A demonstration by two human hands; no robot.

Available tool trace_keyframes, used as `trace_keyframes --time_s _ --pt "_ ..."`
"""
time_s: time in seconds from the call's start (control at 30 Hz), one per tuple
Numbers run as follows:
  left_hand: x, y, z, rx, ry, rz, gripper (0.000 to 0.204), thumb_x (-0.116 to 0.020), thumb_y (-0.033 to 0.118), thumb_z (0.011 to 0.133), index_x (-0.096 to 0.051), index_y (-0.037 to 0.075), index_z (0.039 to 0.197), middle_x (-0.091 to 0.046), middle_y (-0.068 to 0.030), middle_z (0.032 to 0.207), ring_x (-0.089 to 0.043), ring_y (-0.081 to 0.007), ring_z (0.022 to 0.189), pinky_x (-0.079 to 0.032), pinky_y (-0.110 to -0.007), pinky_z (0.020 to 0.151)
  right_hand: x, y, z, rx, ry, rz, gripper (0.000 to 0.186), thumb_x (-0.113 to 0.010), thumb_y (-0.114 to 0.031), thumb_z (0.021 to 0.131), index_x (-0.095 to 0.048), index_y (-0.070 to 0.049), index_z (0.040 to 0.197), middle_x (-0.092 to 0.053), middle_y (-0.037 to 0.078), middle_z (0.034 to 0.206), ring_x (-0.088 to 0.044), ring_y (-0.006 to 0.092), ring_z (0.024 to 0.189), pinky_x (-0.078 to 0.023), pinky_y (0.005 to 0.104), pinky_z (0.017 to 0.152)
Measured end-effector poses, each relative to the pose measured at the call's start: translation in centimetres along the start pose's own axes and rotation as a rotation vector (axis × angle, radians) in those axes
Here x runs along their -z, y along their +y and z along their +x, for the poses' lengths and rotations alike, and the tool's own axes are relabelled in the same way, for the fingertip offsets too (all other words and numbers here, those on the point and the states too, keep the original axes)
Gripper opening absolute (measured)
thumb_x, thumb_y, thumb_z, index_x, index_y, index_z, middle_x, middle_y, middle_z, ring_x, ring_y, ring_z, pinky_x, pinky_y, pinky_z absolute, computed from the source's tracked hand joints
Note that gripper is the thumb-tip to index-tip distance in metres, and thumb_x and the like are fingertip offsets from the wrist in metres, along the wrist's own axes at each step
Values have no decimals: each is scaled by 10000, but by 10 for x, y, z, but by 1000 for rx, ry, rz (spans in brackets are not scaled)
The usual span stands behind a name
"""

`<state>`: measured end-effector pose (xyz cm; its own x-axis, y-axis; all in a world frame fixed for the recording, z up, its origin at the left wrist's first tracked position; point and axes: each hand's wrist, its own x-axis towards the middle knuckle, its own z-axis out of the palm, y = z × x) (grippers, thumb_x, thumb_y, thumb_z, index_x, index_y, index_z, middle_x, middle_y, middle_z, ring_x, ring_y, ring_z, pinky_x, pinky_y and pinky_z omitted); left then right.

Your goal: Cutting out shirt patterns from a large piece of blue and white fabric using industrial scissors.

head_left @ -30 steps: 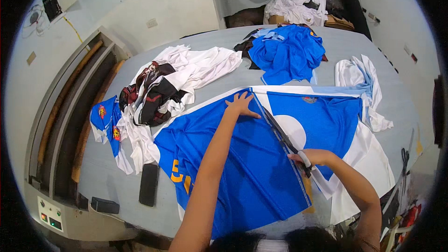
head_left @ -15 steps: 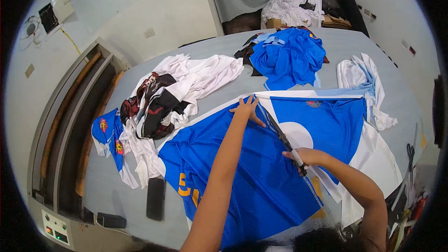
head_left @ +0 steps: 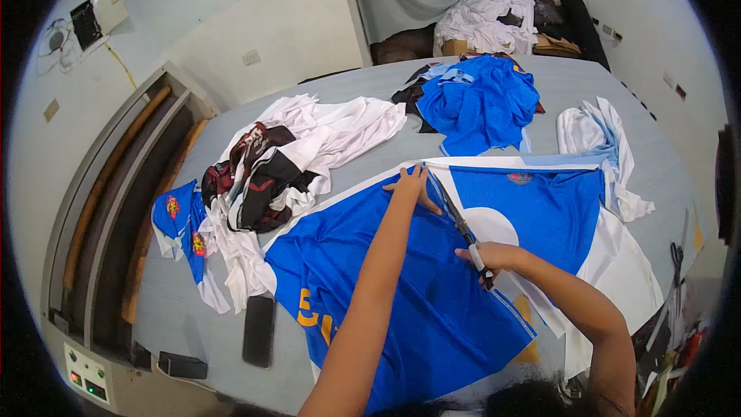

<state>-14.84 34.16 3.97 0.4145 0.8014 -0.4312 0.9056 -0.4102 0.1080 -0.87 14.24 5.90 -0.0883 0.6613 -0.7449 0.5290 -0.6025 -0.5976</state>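
Since the earlier frames, right grip [head_left: 494, 255] and scissors [head_left: 461, 225] have shifted up the cut edge, away from the fabric's lower corner and closer to left grip [head_left: 411, 187]. Right grip is closed around the scissors' handles, blades aimed at left grip; can't tell if the blades are apart. Left grip: fingers spread, pressing down at the top of blue fabric [head_left: 417, 286]. That fabric lies across the near part of the grey surface [head_left: 351, 153], somewhat wrinkled, blue-and-white panel [head_left: 548, 216] to its right. Black phone [head_left: 258, 332] just left of it. White cloth pile [head_left: 363, 117] beyond on the left, blue cloth pile [head_left: 482, 100] at the far side.
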Motion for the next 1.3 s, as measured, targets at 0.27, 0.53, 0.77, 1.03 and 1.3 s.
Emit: trace_keyframes --time_s 0.27,0.53,0.77,1.03,1.3 --pt "-2 0 2 -3 20 -24 1424 -767 681 313 -26 177 1420 -8 27 1485 -41 -343 1345 -231 -732 908 15 19 24 262 -39 -117 514 -477 -520 856 -476 -9 806 -520 113 587 -569 202 462 -497 346 407" --pt "-4 3 5 -17 38 -18 1399 -759 685 333 -47 165 1419 -31 20 1484 -58 -345 1343 -224 -727 916 21 -15 29 -1 -16 -60 608 -468 -582 829 -497 24 791 -520 104 587 -565 197 470 -500 362 419" --pt "-1 -24 40 -40 201 -124 1084 -761 622 428 -340 242 1353 -255 -28 1412 -212 -330 1299 -211 -655 960 18 -15 28 161 20 -75 610 -461 -568 839 -522 16 673 -531 98 543 -583 201 465 -509 351 429" --pt "5 -36 44 -68 207 -95 1033 -672 735 452 -326 352 1347 -207 -127 1423 -218 -374 1288 -205 -611 985 29 -22 26 111 -84 -13 563 -488 -563 827 -480 -28 653 -504 76 529 -576 191 456 -530 326 466" --pt "8 -42 34 9 108 -86 1169 -624 807 409 -107 422 1384 5 -140 1476 -13 -426 1332 -79 -693 968 25 -39 40 11 -11 -48 636 -526 -637 760 -483 -3 740 -482 79 587 -587 179 529 -532 345 491"
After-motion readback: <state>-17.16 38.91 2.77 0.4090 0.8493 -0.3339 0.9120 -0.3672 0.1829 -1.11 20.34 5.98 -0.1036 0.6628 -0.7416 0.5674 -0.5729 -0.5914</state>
